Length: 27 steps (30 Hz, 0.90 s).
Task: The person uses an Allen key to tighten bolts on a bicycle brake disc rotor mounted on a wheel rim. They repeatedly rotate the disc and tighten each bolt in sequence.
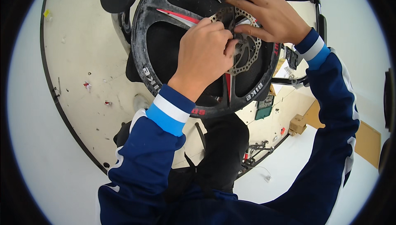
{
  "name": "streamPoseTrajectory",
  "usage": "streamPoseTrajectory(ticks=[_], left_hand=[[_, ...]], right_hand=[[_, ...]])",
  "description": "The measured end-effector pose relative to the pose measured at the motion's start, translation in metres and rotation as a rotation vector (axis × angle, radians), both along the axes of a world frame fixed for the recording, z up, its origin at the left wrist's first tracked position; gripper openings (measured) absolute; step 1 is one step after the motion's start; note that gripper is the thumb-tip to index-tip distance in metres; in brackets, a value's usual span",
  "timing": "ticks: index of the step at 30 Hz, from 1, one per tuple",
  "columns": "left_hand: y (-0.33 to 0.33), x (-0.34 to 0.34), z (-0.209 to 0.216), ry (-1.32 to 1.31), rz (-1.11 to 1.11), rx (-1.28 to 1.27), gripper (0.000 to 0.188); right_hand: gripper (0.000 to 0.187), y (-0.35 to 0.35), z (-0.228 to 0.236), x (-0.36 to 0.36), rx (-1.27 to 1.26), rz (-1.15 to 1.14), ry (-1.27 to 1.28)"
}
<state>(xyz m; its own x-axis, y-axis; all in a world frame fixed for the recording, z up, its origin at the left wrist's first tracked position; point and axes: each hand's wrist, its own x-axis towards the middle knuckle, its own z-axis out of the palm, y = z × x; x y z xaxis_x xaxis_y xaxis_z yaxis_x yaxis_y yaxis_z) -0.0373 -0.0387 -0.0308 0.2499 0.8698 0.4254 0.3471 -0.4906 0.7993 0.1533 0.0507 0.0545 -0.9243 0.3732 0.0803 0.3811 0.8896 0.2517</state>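
Head view: one black spoked wheel, face up before you, with perforated brake disc at centre. Your left hand: fingers curled together over the disc, grip hidden, cannot tell on what. Your right hand: thumb and fingers spread apart, above the disc.

Red-and-white lettering on wheel
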Motion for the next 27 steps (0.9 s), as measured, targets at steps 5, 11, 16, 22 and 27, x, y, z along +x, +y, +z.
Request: streamPoseTrajectory(ticks=[5,11,16,22,27], left_hand=[[-0.001,0.001,0.001,0.0,0.004,-0.06,0.013],[0.01,-0.008,0.019,-0.213,-0.059,-0.292,0.011],[0.017,0.017,-0.016,-0.083,0.269,-0.037,0.019],[0.007,0.028,-0.023,-0.005,0.262,-0.181,0.019],[0.006,0.03,-0.029,-0.059,0.312,-0.174,0.026]], right_hand=[[0.063,-0.008,0.001,0.011,-0.141,-0.184,-0.266],[0.061,-0.013,-0.001,0.015,-0.189,-0.206,-0.201],[0.065,-0.01,-0.004,0.014,-0.131,-0.177,-0.151],[0.052,-0.014,-0.015,0.025,-0.037,-0.136,-0.078],[0.047,-0.032,-0.025,0.034,0.014,-0.189,0.031]])
